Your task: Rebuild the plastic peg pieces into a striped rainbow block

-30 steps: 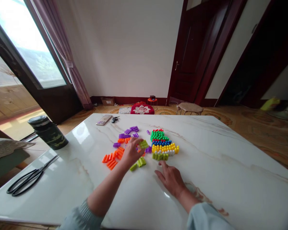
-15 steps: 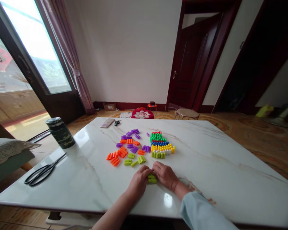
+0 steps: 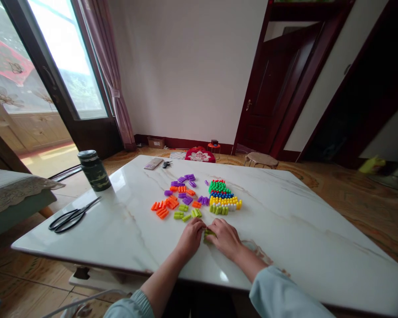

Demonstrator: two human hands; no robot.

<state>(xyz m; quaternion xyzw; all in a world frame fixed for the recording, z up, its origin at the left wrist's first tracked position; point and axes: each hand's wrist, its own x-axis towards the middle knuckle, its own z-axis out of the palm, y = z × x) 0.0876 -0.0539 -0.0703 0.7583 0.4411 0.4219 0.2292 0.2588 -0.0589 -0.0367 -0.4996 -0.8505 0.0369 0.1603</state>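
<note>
My left hand (image 3: 191, 236) and my right hand (image 3: 224, 238) meet near the table's front, fingers bent and closed around a small cluster of lime-green pegs (image 3: 209, 237). The right fingers cover much of this cluster. What the left fingertips pinch is hidden. Just beyond, a row of upright lime-green pegs (image 3: 219, 210) stands before packed rows of white, yellow (image 3: 225, 202), blue, red and green pegs (image 3: 217, 187). To the left lie loose lime-green pegs (image 3: 179, 215), orange pegs (image 3: 162, 213) and purple pegs (image 3: 187, 200) in small groups.
The white marbled table (image 3: 126, 238) bears black-handled scissors (image 3: 73, 216), a camouflage flask (image 3: 94, 171), a phone (image 3: 153, 164) and keys (image 3: 166, 164) on its left side. A stool (image 3: 261, 159) stands behind the table. A lace-covered seat (image 3: 16, 185) is at the left.
The view has shifted, so the table appears further right and slightly higher. My right hand has moved over the lime-green cluster, covering more of it.
</note>
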